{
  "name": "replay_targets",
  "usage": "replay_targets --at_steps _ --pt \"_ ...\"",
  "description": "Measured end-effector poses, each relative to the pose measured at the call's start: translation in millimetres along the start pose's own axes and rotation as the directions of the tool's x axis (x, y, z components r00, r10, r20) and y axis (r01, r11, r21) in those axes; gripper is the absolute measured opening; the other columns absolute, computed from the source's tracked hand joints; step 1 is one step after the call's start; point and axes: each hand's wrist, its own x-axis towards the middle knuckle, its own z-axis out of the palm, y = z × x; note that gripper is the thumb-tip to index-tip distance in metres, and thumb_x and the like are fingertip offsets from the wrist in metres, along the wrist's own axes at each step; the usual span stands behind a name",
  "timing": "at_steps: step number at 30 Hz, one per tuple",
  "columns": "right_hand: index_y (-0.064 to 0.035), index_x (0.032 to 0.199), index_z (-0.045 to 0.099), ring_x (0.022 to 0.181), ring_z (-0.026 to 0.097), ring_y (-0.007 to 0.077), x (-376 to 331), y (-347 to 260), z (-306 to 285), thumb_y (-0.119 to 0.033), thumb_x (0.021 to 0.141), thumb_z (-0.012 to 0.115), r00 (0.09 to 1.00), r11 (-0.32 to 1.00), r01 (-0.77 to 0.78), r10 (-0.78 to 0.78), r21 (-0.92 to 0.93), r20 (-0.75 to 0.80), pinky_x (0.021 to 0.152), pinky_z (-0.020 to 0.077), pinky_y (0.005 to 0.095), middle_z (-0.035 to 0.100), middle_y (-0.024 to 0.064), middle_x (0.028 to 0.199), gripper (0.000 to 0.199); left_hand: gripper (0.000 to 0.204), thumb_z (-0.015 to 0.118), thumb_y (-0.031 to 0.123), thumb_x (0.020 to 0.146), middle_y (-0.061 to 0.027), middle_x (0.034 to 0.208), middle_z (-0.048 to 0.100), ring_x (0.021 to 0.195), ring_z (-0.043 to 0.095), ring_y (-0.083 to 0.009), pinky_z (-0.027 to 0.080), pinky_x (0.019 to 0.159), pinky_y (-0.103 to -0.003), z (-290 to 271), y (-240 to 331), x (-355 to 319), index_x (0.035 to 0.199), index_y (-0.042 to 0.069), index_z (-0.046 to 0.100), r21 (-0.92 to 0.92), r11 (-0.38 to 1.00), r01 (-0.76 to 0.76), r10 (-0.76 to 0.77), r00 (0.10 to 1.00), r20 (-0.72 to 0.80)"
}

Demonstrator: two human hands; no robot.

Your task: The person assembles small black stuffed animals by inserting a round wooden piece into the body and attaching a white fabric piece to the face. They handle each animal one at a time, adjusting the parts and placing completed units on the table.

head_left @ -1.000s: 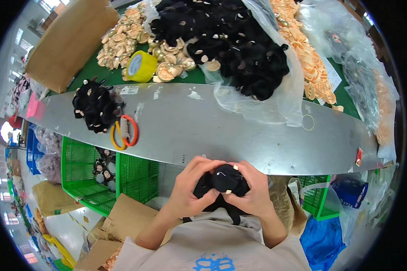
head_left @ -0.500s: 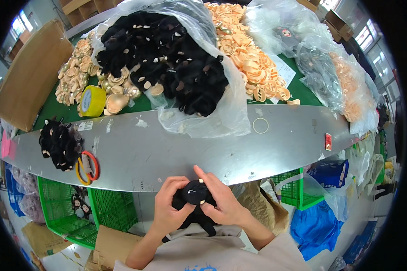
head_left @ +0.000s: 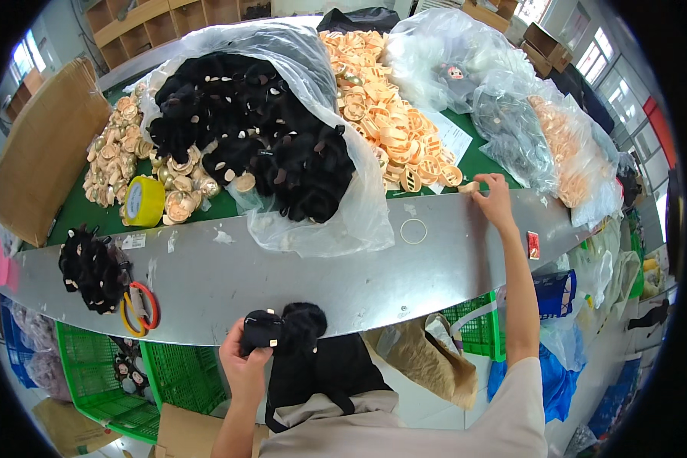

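My left hand [head_left: 244,365] is closed round a black plush toy [head_left: 304,330] near the table's front edge. Small pale bits show on the toy's rounded dark end, beside my thumb. Stretched far forward to the right, my right hand [head_left: 495,201] pinches a small peach plastic piece [head_left: 469,187] where the metal strip meets the green surface. A heap of similar peach plastic pieces [head_left: 393,126] lies just left of it. Behind the metal strip, an open clear plastic bag [head_left: 336,240] holds many black plush pieces [head_left: 282,153].
Scissors with red and yellow handles [head_left: 139,309] lie beside a black plush bundle [head_left: 91,269] at left. Yellow tape [head_left: 143,202] stands near gold-and-peach parts [head_left: 114,160]. A rubber ring [head_left: 414,231] and small red packet [head_left: 533,246] rest on the metal strip [head_left: 343,282]. Green crates [head_left: 91,382] stand below.
My right hand has left the plush toy and reached forward to the peach piece at the right. My left hand has moved left, still holding the toy. The view has shifted slightly.
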Motion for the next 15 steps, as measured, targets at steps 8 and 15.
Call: replay_targets --at_steps 8,15 --pt "0.0005 0.102 0.064 0.088 0.06 0.0111 -23 -88 -12 -0.015 0.092 0.067 0.993 0.702 -0.112 0.096 0.703 0.062 0.083 0.047 0.0272 0.067 0.0026 0.097 0.019 0.032 0.058 0.002 0.07 -0.0009 0.095 0.065 0.085 0.058 -0.0075 0.048 0.08 -0.023 -3 7 -3 0.101 -0.001 0.064 -0.044 0.999 0.026 -0.027 1.0 -0.008" --pt "0.003 0.116 0.061 0.085 0.062 0.0104 -104 -243 -46 -0.009 0.095 0.064 0.892 0.235 -0.35 -0.213 0.907 0.399 0.074 0.052 0.0267 0.066 0.0067 0.1 0.025 0.032 0.063 0.0 0.077 -0.0011 0.1 0.065 0.091 0.059 -0.0075 0.048 0.085 -0.024 4 5 -3 0.109 -0.001 0.063 0.032 0.998 0.057 -0.06 0.993 0.106"
